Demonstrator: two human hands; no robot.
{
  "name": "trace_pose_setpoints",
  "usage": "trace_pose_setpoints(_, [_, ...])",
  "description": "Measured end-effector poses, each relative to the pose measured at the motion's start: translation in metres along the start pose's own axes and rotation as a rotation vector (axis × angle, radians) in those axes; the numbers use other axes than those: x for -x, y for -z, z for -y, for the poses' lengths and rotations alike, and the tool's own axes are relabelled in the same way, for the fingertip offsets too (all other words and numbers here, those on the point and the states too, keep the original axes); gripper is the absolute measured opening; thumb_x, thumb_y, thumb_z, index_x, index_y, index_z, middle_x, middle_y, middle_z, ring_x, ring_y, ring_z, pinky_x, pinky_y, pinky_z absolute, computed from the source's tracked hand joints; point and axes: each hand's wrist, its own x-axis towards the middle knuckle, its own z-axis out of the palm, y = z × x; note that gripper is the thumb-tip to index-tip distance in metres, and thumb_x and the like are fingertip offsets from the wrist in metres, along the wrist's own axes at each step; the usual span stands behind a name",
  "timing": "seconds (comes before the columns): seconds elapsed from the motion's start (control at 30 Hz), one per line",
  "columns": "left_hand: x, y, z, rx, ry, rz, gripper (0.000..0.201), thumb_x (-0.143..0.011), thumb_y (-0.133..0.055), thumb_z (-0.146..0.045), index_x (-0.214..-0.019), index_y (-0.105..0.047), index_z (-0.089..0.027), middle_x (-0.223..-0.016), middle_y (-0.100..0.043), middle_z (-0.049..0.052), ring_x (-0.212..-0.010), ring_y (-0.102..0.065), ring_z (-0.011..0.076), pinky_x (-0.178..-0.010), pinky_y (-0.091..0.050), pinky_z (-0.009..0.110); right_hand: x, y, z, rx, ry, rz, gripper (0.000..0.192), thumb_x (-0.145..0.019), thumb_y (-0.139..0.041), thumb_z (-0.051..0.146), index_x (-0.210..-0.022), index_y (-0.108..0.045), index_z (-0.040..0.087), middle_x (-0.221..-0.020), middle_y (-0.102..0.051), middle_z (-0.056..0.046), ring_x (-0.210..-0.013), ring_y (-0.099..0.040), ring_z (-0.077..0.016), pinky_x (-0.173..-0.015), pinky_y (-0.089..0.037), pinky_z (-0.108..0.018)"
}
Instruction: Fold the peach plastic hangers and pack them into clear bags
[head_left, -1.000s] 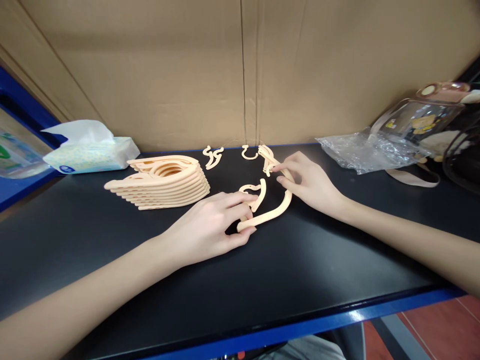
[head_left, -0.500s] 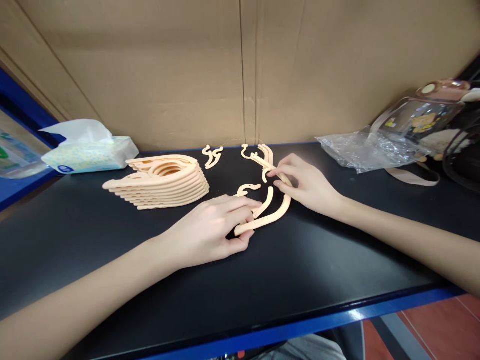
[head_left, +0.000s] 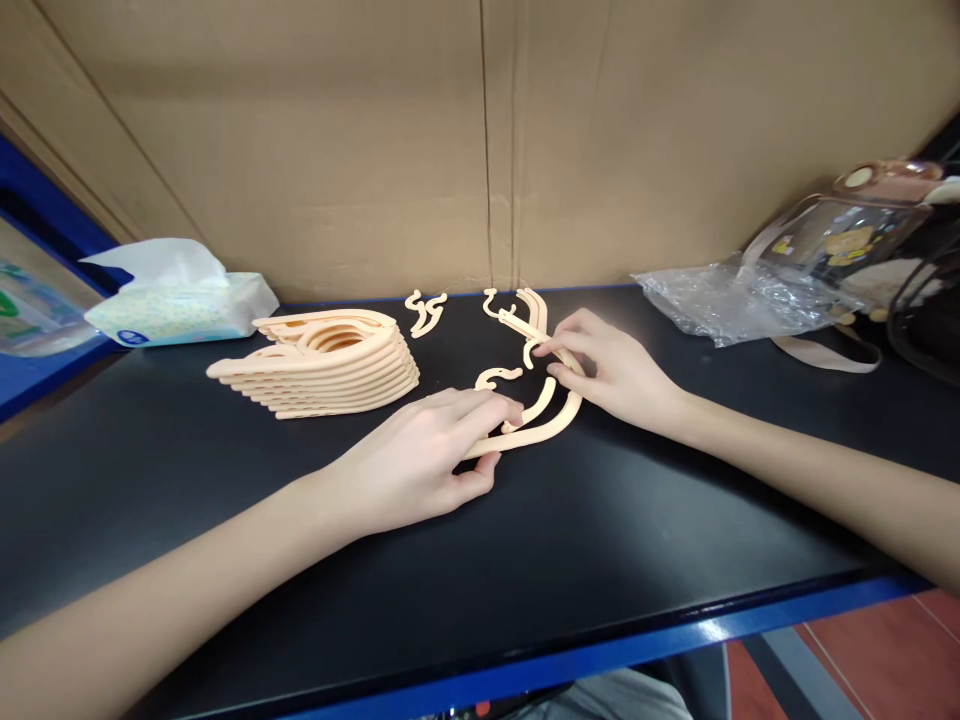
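The frame lies at centre, right of the stack. I have the left hand gripping its left end, the right hand pinching its right side. Uneven pressure could jam the inner strip.

Workshop-like spot, exact kind unclear: black tabletop, blue frame, cardboard backing, red floor.

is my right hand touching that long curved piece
Touching. The head view shows the right hand pinching the long curved piece, with no gap seen between them.
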Motion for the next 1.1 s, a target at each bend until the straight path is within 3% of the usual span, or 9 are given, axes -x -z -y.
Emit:
trace_pose_setpoints(0.37, [-0.001,0.0,0.001,-0.012,-0.037,0.042,0.032,-0.084,-0.041,-0.005,-0.11,-0.055,-0.018,-0.107,-0.067,0.006,-0.097,-0.064,0.0182,-0.084,-0.05,0.03,0.0,0.0,0.001,-0.031,0.083,0.067,0.021,-0.089,-0.054,0.026,-0.105,-0.067,0.025,-0.109,-0.057,-0.005,-0.076,-0.056,-0.0146,-0.07,-0.045,-0.031])
trace_pose_setpoints(0.6, [-0.001,0.001,0.005,0.009,-0.016,0.034,0.037,-0.086,-0.042,-0.004,-0.118,-0.051,-0.019,-0.123,-0.058,0.007,-0.109,-0.058,0.0183,-0.085,-0.05,0.028,0.002,0.001,0.001,-0.048,0.172,0.192,0.024,-0.092,-0.048,0.023,-0.109,-0.066,0.024,-0.111,-0.054,-0.005,-0.068,-0.053,-0.0104,-0.071,-0.046,-0.029])
trace_pose_setpoints(0.97, [0.0,-0.002,0.009,0.061,0.026,0.004,0.038,-0.091,-0.042,-0.005,-0.125,-0.048,-0.021,-0.13,-0.053,0.008,-0.121,-0.053,0.0188,-0.101,-0.046,0.033,0.006,0.004,0.012,0.027,0.325,0.219,0.03,-0.098,-0.039,0.025,-0.107,-0.067,0.024,-0.11,-0.058,-0.007,-0.086,-0.058,-0.0163,-0.075,-0.048,-0.031])
trace_pose_setpoints(1.1, [0.001,-0.001,0.011,0.025,0.048,-0.018,0.034,-0.093,-0.043,-0.007,-0.124,-0.047,-0.021,-0.128,-0.053,0.006,-0.117,-0.054,0.0173,-0.097,-0.047,0.03,0.006,0.005,0.014,0.035,0.333,0.21,0.029,-0.098,-0.04,0.027,-0.11,-0.067,0.023,-0.109,-0.057,-0.007,-0.082,-0.057,-0.0152,-0.075,-0.047,-0.031])
